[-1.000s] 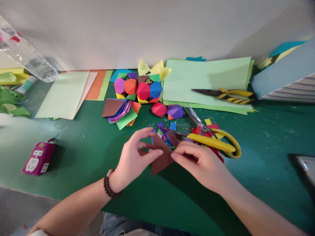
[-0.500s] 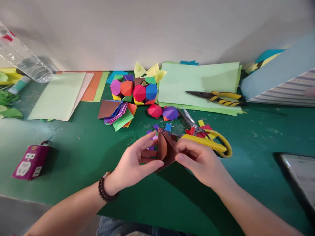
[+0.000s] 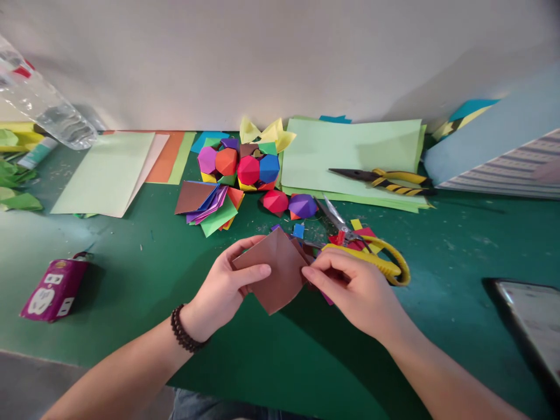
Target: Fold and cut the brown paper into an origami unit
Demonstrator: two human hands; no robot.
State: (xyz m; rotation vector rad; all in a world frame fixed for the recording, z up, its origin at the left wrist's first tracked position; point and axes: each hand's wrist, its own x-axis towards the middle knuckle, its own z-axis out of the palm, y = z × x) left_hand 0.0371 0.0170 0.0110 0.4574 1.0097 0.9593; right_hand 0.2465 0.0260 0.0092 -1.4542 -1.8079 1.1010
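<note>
1. Left hand (image 3: 223,283): narrow grip, thumb flat on the near face of the brown paper (image 3: 282,271), fingers tucked behind it. Dark beaded bracelet (image 3: 184,329) on that wrist.
2. Right hand (image 3: 356,286): thumb and forefinger pinching the paper's right edge, other fingers curled in.
3. Brown paper sits between the two hands, held up over the desk (image 3: 240,361). One corner points away from the person, faint crease running down from it.
4. Just beyond the right hand: scissors (image 3: 396,259), yellow handles near the knuckles, metal blades pointing away.
5. Small paper scraps (image 3: 298,230) just past the brown paper, partly hidden by it.
6. Ahead of the left hand: fanned stack of coloured squares (image 3: 210,201), brown one uppermost. Behind that, cluster of paper polyhedra (image 3: 238,163). Red piece (image 3: 275,201) and purple piece (image 3: 303,205) lie side by side ahead of the gap between hands.
7. Ahead of the right hand, past the scissors: pliers (image 3: 380,179) lying across pale green sheets (image 3: 315,151).
8. Well left of the left hand: purple box (image 3: 55,289). Farther ahead-left: clear bottle (image 3: 56,111).
9. Well right of the right hand: dark-framed device (image 3: 534,315), partly in view.
</note>
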